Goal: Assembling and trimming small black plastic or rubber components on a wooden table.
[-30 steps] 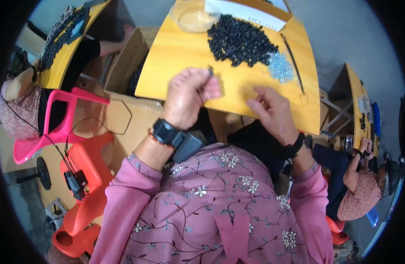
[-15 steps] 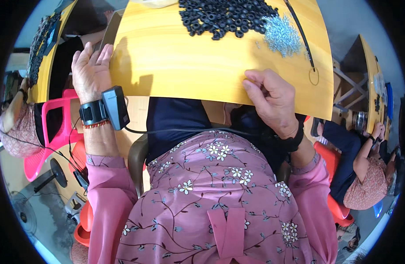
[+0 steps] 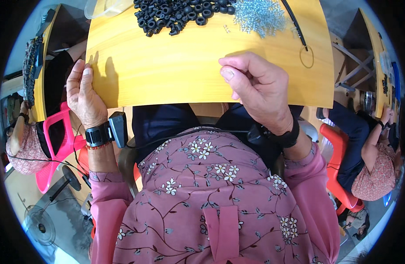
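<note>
My left hand [image 3: 85,97] is at the left edge of the yellow wood-grain table [image 3: 167,75], its fingers stretched upward and nothing visible in it. Over the table's near edge, my right hand [image 3: 259,90] is closed, with the thumb close to the curled index finger. Whatever its fingers may hold is hidden. Beyond both hands lies a heap of small black ring-like rubber parts [image 3: 176,15]. Right beside it is a pile of tiny pale blue-silver pieces [image 3: 260,17].
A black rod or cord [image 3: 295,24] lies at the right, a thin loop [image 3: 306,57] at its near end. A clear plastic container [image 3: 106,8] sits at the far left corner. Other people work at tables on both sides, near a pink chair [image 3: 57,141] and a red chair [image 3: 334,154].
The view has shifted, so the heaps appear farther up and left. My left hand has turned from palm up, its fingers less spread. My right hand stays closed.
</note>
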